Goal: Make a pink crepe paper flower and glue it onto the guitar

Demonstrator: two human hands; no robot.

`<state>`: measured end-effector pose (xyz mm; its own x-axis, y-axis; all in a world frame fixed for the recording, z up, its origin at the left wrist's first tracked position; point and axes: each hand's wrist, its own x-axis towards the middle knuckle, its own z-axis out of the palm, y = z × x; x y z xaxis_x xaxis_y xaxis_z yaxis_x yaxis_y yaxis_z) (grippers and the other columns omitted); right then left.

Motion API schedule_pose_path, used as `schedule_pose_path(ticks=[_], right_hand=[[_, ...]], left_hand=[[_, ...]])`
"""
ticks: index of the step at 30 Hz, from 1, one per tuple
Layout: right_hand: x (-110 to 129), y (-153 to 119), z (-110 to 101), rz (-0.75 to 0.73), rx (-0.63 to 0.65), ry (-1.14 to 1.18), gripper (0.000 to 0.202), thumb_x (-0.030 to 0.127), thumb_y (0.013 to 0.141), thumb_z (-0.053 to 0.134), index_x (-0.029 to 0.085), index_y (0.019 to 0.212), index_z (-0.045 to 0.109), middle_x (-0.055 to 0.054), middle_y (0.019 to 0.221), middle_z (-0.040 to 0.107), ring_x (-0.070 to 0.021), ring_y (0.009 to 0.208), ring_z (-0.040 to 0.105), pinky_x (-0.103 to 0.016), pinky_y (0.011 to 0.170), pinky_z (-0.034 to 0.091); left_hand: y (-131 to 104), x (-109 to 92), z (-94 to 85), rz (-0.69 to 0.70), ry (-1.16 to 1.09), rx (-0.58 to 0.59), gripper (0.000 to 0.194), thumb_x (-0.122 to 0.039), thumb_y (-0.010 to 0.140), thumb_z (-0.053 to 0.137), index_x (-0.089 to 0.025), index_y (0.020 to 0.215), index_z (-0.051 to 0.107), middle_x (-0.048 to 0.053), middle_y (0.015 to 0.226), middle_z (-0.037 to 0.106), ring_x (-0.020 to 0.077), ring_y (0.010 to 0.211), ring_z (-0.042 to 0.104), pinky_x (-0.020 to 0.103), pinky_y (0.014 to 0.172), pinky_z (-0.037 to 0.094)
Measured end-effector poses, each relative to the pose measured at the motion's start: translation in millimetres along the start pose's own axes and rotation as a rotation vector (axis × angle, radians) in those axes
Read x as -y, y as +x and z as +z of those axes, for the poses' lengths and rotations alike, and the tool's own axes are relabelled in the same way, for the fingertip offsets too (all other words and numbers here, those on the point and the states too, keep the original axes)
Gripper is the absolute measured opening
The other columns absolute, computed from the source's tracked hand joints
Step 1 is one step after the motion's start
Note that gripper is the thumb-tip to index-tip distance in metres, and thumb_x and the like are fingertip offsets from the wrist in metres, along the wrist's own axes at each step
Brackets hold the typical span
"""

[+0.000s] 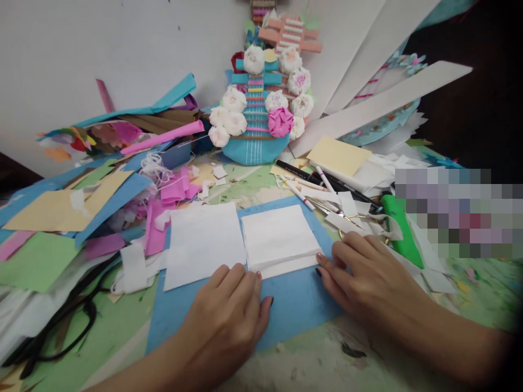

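Note:
A white sheet of paper [281,231] lies on a blue sheet [302,302], with a narrow folded strip along its near edge. At the near left corner of this paper, my left hand [229,316] is closed, fingers curled and fingertips on the fold. My right hand [363,272] pinches the near right corner, index fingertip on the fold and thumb just below. Beside it on the left lies a second white sheet [204,245], flat and untouched. Part of the fold under my left fingers is hidden.
Behind stands a blue paper guitar [255,149] with paper flowers. Pencils and a black pen [296,171], paper scraps and a green object [402,231] crowd the right. Coloured papers [41,261], pink crepe [157,223], white string [155,169] and black-handled scissors [87,321] lie left.

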<state>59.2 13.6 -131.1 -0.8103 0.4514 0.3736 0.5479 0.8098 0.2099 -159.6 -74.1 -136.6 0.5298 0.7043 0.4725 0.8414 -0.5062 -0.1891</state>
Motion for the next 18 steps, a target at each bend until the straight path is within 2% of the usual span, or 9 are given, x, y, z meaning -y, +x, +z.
schedule_pose_path(ticks=[4,8,11,14,16,18], right_hand=[[-5,1,3,-0.003,-0.027,-0.023,0.031,0.016,0.085,0.049,0.014,0.056,0.061,-0.006,0.060,0.051,-0.0202,0.067,0.043,-0.036,0.060,0.030],[-7,1,4,-0.001,-0.034,-0.005,0.031,0.018,0.085,0.050,0.015,0.057,0.062,-0.007,0.060,0.052,-0.0203,0.067,0.044,-0.035,0.060,0.033],[-5,2,0,-0.001,-0.074,0.005,0.023,0.017,0.086,0.050,0.012,0.072,0.068,-0.009,0.068,0.058,-0.0222,0.072,0.048,-0.037,0.064,0.038],[1,2,-3,-0.085,-0.139,0.073,0.025,0.016,0.088,0.049,0.008,0.104,0.065,-0.015,0.096,0.064,-0.0273,0.093,0.053,-0.042,0.079,0.043],[4,1,0,-0.154,-0.119,0.136,0.030,0.019,0.091,0.047,0.010,0.116,0.059,-0.013,0.115,0.062,-0.0281,0.110,0.050,-0.045,0.091,0.040],[7,-2,6,-0.183,-0.060,0.186,0.031,0.024,0.093,0.045,0.014,0.119,0.058,-0.009,0.121,0.060,-0.0263,0.117,0.048,-0.045,0.098,0.037]], left_hand=[[0,7,-3.9,-0.070,-0.042,0.001,0.021,-0.016,0.082,0.054,-0.010,0.066,0.066,0.007,0.057,0.054,0.0213,0.064,0.049,0.035,0.053,0.044],[0,15,-5.3,-0.159,-0.198,0.024,0.027,-0.013,0.083,0.051,-0.012,0.060,0.063,0.005,0.058,0.051,0.0167,0.063,0.045,0.030,0.054,0.042],[0,23,-3.3,-0.185,-0.281,0.021,0.025,-0.013,0.083,0.052,-0.014,0.061,0.063,0.005,0.061,0.052,0.0156,0.064,0.046,0.029,0.056,0.041],[0,36,-2.0,-0.218,-0.353,-0.034,0.018,-0.014,0.083,0.054,-0.015,0.071,0.067,0.005,0.066,0.056,0.0156,0.068,0.049,0.029,0.060,0.043],[-2,50,-4.9,-0.275,-0.359,-0.066,0.014,-0.015,0.083,0.054,-0.016,0.078,0.068,0.005,0.071,0.059,0.0155,0.070,0.051,0.029,0.064,0.044],[-4,65,-11.7,-0.345,-0.325,0.000,0.012,-0.018,0.081,0.056,-0.017,0.081,0.067,0.005,0.077,0.061,0.0166,0.075,0.053,0.030,0.068,0.045]])
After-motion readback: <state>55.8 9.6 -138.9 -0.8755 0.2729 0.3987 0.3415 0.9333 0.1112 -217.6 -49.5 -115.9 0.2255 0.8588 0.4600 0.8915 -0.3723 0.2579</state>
